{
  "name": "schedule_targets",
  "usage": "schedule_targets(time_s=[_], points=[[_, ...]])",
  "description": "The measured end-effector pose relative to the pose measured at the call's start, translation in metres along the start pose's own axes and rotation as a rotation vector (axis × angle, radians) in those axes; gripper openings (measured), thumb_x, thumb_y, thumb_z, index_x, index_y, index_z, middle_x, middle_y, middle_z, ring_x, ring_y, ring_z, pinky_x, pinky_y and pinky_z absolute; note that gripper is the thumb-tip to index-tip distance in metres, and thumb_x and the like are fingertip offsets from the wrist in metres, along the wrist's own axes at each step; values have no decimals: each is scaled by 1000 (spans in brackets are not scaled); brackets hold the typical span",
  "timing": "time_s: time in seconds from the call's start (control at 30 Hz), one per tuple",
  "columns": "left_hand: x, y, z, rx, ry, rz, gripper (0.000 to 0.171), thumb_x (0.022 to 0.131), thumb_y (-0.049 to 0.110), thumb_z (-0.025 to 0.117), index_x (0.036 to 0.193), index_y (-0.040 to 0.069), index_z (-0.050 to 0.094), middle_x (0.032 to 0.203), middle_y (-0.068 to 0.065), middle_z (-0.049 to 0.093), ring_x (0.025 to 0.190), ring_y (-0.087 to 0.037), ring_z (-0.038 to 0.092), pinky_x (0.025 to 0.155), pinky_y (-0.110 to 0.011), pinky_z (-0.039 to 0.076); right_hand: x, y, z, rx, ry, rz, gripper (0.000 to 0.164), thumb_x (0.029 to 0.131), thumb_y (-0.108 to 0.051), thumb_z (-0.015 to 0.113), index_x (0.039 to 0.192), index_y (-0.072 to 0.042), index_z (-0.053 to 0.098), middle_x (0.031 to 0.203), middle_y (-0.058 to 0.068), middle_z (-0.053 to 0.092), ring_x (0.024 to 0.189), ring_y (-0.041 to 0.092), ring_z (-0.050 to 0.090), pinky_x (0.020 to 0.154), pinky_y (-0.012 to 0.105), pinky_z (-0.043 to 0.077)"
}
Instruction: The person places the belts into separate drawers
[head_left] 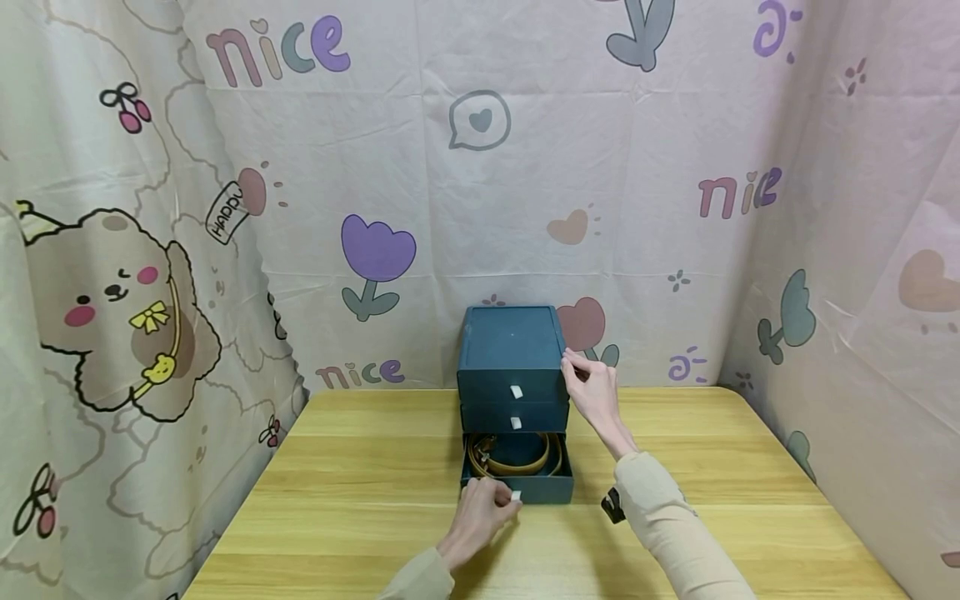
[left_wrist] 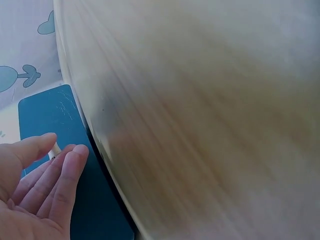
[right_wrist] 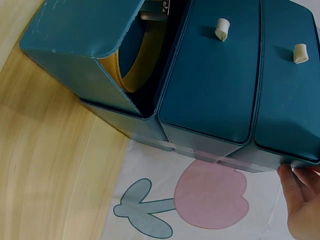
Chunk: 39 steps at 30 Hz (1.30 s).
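A dark blue drawer box point(head_left: 512, 337) stands on the wooden table, its three drawers stacked. The bottom drawer point(head_left: 543, 490) is pulled out, and a coiled yellow-brown belt point(head_left: 525, 468) with a metal buckle lies inside. At the drawer's front, my left hand point(head_left: 480, 508) pinches the small white pull tab point(left_wrist: 56, 150) between thumb and fingers. My right hand point(head_left: 595, 390) rests its fingertips point(right_wrist: 286, 172) against the upper right side of the box, beside the top drawer point(right_wrist: 290, 90). The middle drawer point(right_wrist: 212, 75) and top drawer are closed.
The wooden table point(head_left: 360, 475) extends around the box on both sides. Behind it hangs a patterned cloth point(head_left: 480, 208), with more cloth at left and right. A black object point(head_left: 612, 505) shows beside the right sleeve point(head_left: 667, 517).
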<state>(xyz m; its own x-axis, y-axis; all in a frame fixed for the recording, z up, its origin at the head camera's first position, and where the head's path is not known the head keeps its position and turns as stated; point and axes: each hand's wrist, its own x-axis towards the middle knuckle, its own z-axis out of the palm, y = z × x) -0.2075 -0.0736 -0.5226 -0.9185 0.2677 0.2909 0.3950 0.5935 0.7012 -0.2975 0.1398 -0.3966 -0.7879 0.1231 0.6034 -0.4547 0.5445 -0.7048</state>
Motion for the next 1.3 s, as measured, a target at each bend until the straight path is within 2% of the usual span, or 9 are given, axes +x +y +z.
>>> schedule_targets(time_s=[0.57,0.87,1.3], points=[[5,-5,0,-14,9,-51,6,85,13,78,84,8,80,75,-2,77,60,0,63,58,-19,53,0,1,0,3,-3,6,28,98,-18,65,119,-3,74,124,14,72,103,30,73,84,45,60],[9,-5,2,-43,9,-79,9,86,13,75,88,5,79,76,-3,77,59,0,62,57,-20,53,0,2,0,11,-5,6,28,98,-18,65,119,-3,74,125,14,72,101,30,74,84,45,60],[14,-8,3,-33,58,-54,7,83,12,77,84,5,79,73,-3,77,61,-3,65,57,-20,53,0,1,0,7,-6,-5,28,99,-18,64,119,-3,74,125,15,72,99,30,74,83,45,60]])
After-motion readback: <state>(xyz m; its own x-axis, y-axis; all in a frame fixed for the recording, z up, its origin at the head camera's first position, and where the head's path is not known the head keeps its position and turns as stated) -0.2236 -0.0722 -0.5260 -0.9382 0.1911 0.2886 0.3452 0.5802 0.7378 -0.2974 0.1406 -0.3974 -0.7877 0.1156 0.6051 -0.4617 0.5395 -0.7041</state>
